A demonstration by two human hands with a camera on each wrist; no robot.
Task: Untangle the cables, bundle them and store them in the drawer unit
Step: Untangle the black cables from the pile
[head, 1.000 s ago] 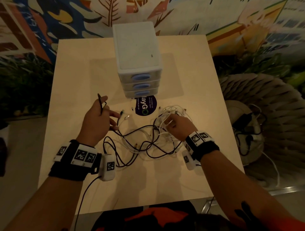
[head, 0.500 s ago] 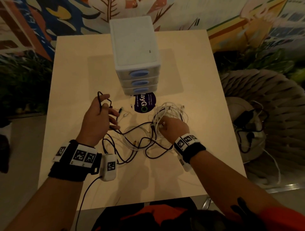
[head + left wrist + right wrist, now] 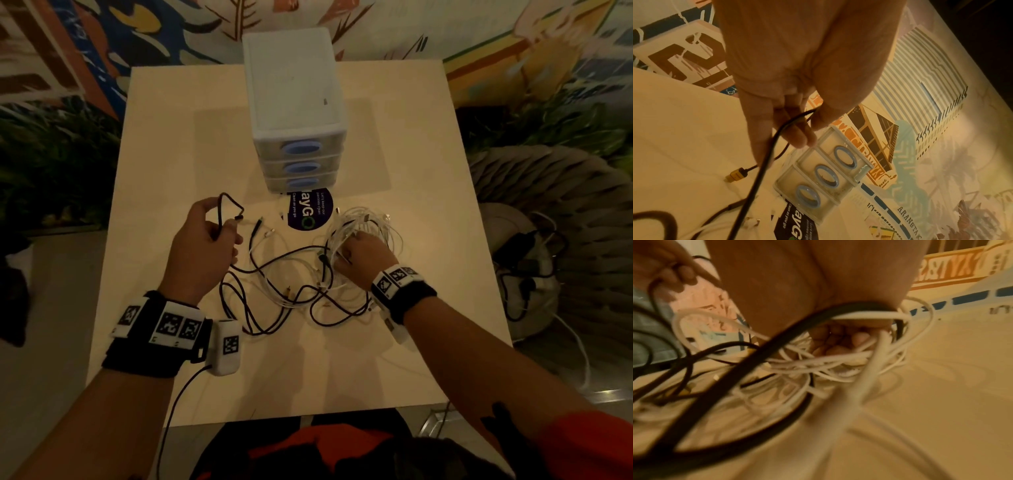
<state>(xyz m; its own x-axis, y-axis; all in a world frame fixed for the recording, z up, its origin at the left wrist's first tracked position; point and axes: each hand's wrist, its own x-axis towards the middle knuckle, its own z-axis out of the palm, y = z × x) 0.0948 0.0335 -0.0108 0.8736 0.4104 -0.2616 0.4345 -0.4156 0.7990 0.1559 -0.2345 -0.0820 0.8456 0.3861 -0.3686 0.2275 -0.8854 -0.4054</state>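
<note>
A tangle of black and white cables (image 3: 291, 284) lies on the pale table (image 3: 164, 144) in front of the drawer unit (image 3: 294, 102), whose three blue-handled drawers (image 3: 826, 177) are closed. My left hand (image 3: 209, 246) is raised left of the tangle and pinches a black cable (image 3: 227, 209) (image 3: 764, 164) between thumb and fingers, a loop standing above it. My right hand (image 3: 359, 253) is curled into a coil of white cables (image 3: 370, 222) (image 3: 838, 363) at the right of the tangle, with a black cable (image 3: 760, 360) crossing under the wrist.
A round dark sticker (image 3: 310, 210) lies on the table just in front of the drawer unit. A woven chair (image 3: 548, 240) with chargers and cords on its seat stands to the right of the table. A painted wall runs behind.
My left hand has lifted the black cable a little higher, with a bigger loop above the fingers. My right hand has moved left and deeper into the white coil.
</note>
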